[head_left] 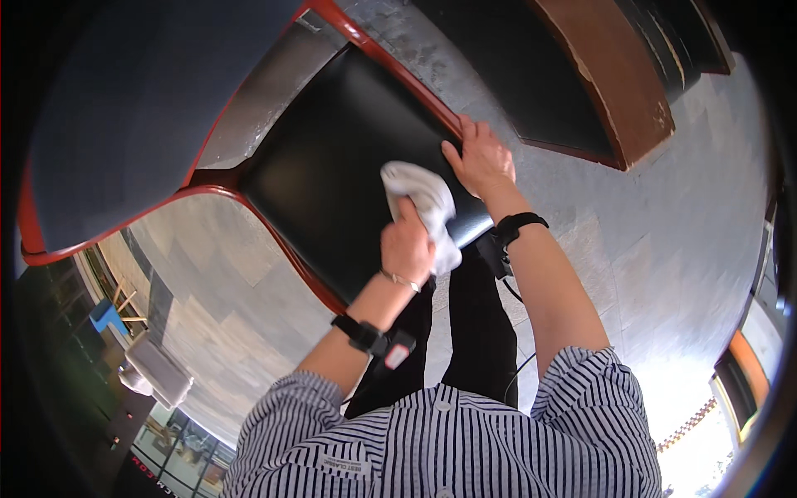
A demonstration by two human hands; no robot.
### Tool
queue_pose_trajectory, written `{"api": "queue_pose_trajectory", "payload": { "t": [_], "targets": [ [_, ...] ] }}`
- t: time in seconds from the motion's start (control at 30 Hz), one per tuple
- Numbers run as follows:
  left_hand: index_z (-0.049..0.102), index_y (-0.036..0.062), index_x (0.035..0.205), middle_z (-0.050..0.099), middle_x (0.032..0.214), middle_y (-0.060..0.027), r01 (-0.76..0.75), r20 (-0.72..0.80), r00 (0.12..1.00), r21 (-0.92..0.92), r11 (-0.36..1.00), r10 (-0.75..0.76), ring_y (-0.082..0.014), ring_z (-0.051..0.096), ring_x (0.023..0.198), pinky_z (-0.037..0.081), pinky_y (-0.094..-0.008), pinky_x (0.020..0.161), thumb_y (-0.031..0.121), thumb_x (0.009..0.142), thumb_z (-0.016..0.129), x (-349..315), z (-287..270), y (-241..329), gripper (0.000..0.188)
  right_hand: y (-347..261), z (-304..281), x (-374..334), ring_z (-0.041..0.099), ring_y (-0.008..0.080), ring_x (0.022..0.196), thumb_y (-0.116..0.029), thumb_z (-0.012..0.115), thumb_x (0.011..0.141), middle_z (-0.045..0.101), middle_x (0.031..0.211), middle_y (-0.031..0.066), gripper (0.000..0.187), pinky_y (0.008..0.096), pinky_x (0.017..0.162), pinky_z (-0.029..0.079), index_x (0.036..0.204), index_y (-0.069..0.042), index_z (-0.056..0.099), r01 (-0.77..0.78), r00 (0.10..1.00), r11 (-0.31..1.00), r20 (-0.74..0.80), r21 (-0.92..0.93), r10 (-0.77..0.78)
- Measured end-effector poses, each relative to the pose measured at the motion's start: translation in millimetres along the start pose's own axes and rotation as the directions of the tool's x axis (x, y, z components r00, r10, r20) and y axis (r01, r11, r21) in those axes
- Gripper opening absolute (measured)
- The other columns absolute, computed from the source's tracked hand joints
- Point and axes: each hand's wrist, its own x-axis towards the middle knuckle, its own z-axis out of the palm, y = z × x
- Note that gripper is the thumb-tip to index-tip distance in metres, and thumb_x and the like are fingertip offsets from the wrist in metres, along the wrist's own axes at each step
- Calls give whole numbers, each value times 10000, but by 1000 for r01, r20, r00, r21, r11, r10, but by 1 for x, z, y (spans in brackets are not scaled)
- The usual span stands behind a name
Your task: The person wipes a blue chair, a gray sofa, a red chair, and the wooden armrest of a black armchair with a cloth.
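A chair with a black padded seat [332,149] and a reddish-brown wooden frame stands before me, its dark backrest [141,108] rising at the left. My left hand [407,247] grips a white cloth [423,199] against the front part of the seat; the cloth is slightly blurred and bunched under the fingers. My right hand [484,158] rests on the seat's right edge, fingers over the wooden rail and thumb apart on the black padding. Nothing shows in that hand besides the chair edge it holds.
At the upper right stands dark furniture with a worn brown wooden edge [623,83]. Grey tiled floor [573,216] surrounds the chair. Far left are a blue object [108,317] and a pale tray-like thing [158,369]. Bright light falls at the lower right.
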Motion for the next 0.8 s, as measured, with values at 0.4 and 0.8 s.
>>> {"api": "queue_pose_trajectory", "payload": {
  "t": [0.4,0.8],
  "targets": [
    [415,31,1037,636,849,-164,-263,220,961,550,793,166,-342,638,771,506,-455,670,93,734,634,147,9,74,379,182,45,-151,575,313,1022,-394,431,908,609,1083,152,401,395,856,446,1148,-98,555,-380,885,650,53,659,463],
    [413,117,1243,625,990,-192,12,232,949,651,759,-213,-374,609,887,490,-466,767,115,742,600,171,3,95,535,265,63,-280,651,213,682,-257,480,897,660,723,99,265,336,645,495,994,-53,617,-534,748,367,223,762,625]
  ]
}}
